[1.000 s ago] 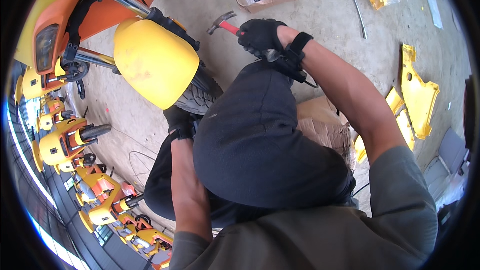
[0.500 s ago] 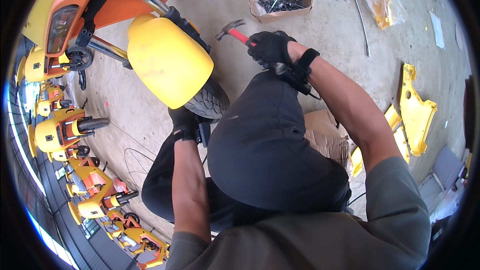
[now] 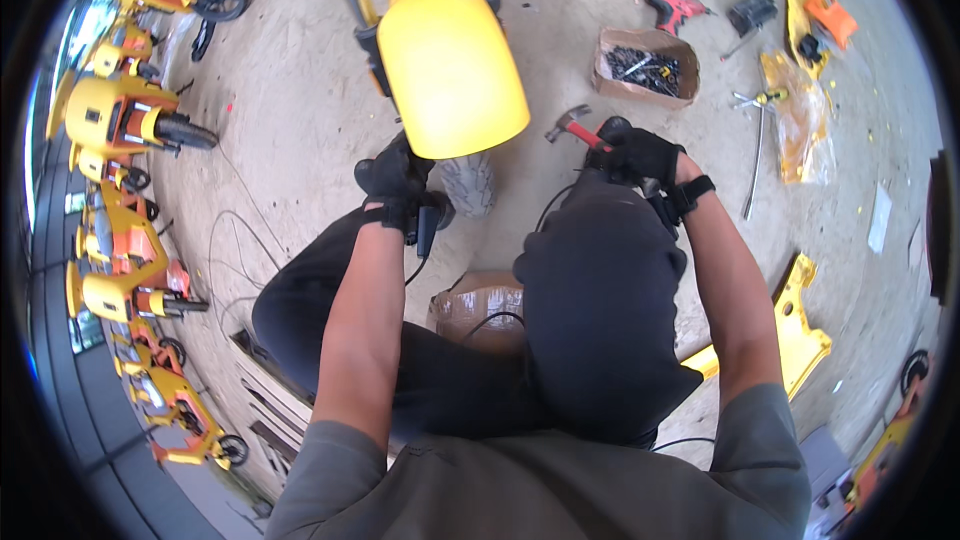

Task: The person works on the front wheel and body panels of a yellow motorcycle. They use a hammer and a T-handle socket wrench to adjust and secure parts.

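Holding a claw hammer (image 3: 588, 137) in the black-gloved right grip (image 3: 643, 154), closed around the red handle near the right knee (image 3: 608, 205), with the metal head pointing left above the concrete floor (image 3: 300, 90). Holding out the left grip (image 3: 395, 172), also black-gloved, just beside the front tyre (image 3: 468, 185) and near the lower edge of a yellow mudguard (image 3: 452, 75); cannot tell whether spread, pressed together or touching the tyre. Wearing dark trousers and a grey short-sleeved top (image 3: 560, 490), with a cardboard carton (image 3: 478, 305) between the legs. Beyond the hammer, an open box (image 3: 625, 92) of small dark hardware; past that, a red-and-black power drill (image 3: 675, 8). At right, a yellow panel (image 3: 808, 345); at far left, a row of yellow-and-orange motorbikes (image 3: 105, 118).
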The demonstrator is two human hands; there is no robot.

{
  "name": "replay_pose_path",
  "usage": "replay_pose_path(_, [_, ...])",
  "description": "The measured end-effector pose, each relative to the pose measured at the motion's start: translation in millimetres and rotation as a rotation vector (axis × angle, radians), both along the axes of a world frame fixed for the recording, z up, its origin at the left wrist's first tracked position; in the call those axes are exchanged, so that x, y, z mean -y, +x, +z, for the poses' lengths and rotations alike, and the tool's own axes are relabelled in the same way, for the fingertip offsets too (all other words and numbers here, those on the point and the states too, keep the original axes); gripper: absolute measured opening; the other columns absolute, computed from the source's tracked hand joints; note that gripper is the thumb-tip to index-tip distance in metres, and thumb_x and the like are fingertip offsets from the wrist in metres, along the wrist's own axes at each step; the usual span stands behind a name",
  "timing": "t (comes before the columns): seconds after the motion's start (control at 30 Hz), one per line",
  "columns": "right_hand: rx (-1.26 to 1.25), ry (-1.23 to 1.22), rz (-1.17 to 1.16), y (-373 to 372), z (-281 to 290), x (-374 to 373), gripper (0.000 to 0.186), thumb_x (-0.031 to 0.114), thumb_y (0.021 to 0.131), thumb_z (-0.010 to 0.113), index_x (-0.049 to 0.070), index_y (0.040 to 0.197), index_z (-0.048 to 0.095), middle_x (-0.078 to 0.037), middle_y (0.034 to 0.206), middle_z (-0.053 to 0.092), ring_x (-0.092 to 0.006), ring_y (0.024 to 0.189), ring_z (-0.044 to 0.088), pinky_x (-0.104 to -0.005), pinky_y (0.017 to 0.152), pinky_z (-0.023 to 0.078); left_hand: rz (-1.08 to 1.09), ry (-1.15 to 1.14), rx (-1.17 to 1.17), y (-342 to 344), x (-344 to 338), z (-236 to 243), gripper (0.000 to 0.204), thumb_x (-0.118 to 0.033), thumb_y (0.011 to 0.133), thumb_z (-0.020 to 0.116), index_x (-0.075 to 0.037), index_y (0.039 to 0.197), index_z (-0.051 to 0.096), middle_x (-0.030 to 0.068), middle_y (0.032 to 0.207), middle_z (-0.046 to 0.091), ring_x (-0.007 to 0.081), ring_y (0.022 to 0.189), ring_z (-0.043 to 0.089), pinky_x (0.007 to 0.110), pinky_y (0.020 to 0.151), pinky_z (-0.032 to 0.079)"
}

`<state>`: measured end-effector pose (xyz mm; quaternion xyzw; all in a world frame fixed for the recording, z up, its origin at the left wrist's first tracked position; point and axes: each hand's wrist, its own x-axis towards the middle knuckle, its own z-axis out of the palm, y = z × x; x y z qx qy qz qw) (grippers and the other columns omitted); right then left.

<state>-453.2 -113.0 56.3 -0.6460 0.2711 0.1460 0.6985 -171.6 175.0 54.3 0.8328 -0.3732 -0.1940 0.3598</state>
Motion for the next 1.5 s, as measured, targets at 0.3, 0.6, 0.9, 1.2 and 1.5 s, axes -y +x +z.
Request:
replay_pose_path(0.3, [-0.276,-0.284,0.275,2,25,43,0.039,0.025,0.077,0.068,0.001,0.107,0.059,-0.007,0.081,0.062,-0.0137,0.067,0.059,-0.0287,0.059,0.047,0.733,-0.368,-0.99,26,22,71,0.018,-0.014,0.086,0.053,0.0,0.098,0.054,0.0123,0.091,0.057,0.0224,0.077,0.064,0.032,0.064,0.055])
replay_pose_path(0.6, [-0.226,-0.765,0.688,68,90,61,0.02,0.021,0.084,0.058,0.002,0.082,0.063,-0.011,0.071,0.063,-0.0189,0.06,0.063,-0.0326,0.059,0.051,-0.128,-0.711,-0.2,55,-25,239,0.024,-0.01,0.09,0.046,0.003,0.11,0.052,0.016,0.11,0.057,0.0287,0.106,0.057,0.036,0.09,0.047])
replay_pose_path(0.9, [-0.336,-0.968,1.015,112,157,11,0.032,0.035,0.083,0.059,0.006,0.093,0.066,-0.015,0.091,0.065,-0.0264,0.084,0.062,-0.0341,0.078,0.047,-0.339,-0.035,0.233,-95,-181,300,0.027,-0.008,0.09,0.045,0.004,0.114,0.05,0.0173,0.114,0.055,0.0276,0.109,0.055,0.035,0.093,0.044])
replay_pose_path(1.2, [-0.258,-1.213,1.064,96,100,43,0.025,0.028,0.084,0.053,0.005,0.087,0.064,-0.014,0.088,0.065,-0.028,0.081,0.062,-0.0354,0.072,0.048,-0.328,-0.066,0.229,-91,-171,249,0.031,-0.01,0.089,0.047,0.004,0.117,0.048,0.017,0.116,0.055,0.027,0.11,0.054,0.035,0.094,0.043])
replay_pose_path(1.5, [-0.197,-1.332,0.679,86,58,33,0.024,0.018,0.084,0.046,0.009,0.088,0.068,-0.014,0.101,0.064,-0.0277,0.096,0.061,-0.0357,0.08,0.048,-0.316,-0.043,0.165,-109,-200,240,0.035,-0.012,0.088,0.049,0.004,0.12,0.047,0.0167,0.118,0.054,0.0265,0.11,0.054,0.035,0.094,0.042])
